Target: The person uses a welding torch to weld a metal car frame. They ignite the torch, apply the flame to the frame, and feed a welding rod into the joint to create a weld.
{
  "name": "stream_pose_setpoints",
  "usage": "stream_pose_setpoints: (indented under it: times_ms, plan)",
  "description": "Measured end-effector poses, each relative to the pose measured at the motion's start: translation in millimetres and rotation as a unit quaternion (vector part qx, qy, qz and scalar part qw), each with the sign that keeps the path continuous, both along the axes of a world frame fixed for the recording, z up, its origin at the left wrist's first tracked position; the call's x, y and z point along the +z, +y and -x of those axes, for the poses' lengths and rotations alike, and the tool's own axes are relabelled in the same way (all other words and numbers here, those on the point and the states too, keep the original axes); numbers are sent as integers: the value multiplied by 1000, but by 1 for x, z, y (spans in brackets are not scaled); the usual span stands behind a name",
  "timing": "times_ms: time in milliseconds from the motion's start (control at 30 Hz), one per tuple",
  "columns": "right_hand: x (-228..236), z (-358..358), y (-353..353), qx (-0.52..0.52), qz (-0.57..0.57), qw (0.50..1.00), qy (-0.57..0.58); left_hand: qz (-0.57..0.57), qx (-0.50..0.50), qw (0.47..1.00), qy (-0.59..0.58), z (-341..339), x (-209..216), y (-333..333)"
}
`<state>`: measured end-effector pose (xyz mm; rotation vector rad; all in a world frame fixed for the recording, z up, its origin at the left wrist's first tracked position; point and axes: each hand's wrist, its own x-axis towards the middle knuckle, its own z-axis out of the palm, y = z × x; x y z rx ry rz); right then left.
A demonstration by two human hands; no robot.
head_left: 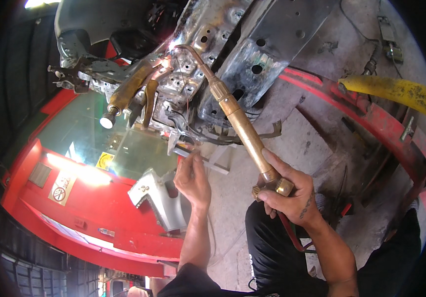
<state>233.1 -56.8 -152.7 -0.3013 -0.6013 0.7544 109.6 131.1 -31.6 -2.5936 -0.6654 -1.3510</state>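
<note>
My right hand [294,190] is wrapped around the valve end of a brass gas welding torch [245,128]. The torch's bent tip points up and left, and a bright glow shows at its end against bare metal car body panels [213,34]. My left hand [191,180] is closed in a pinch on a thin filler rod [187,101], which runs up toward the glow. Locking pliers [131,91] clamp the metal just left of the torch tip, where the steel glows orange. A red hose [292,232] hangs below my right hand.
A red car [138,213] with a glass window stands at the left, a silver metal piece [161,200] resting against it. On the right are red steel beams [386,123] and a yellow bar [386,89]. My knee [272,247] is below the torch.
</note>
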Motion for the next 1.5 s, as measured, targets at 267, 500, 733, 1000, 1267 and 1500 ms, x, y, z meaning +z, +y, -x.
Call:
stream_pose_setpoints:
  times_ms: [267,500,733,1000,1267,1500]
  plan:
    - [-1,-1,1,3,-5,1000,2,6,-14,1000,-7,-6,9,0]
    - [-1,-1,1,7,-8,1000,10,28,-3,1000,-9,-4,11,4]
    - [-1,-1,3,2,-13,1000,8,14,-16,1000,-10,-5,12,8]
    - [-2,-1,3,2,-5,1000,5,19,-10,1000,-11,-7,11,8]
    - [-1,-2,2,7,-3,1000,1,10,2,1000,0,-9,15,2]
    - [-3,-3,2,15,-6,1000,1,17,7,1000,1,-10,12,0]
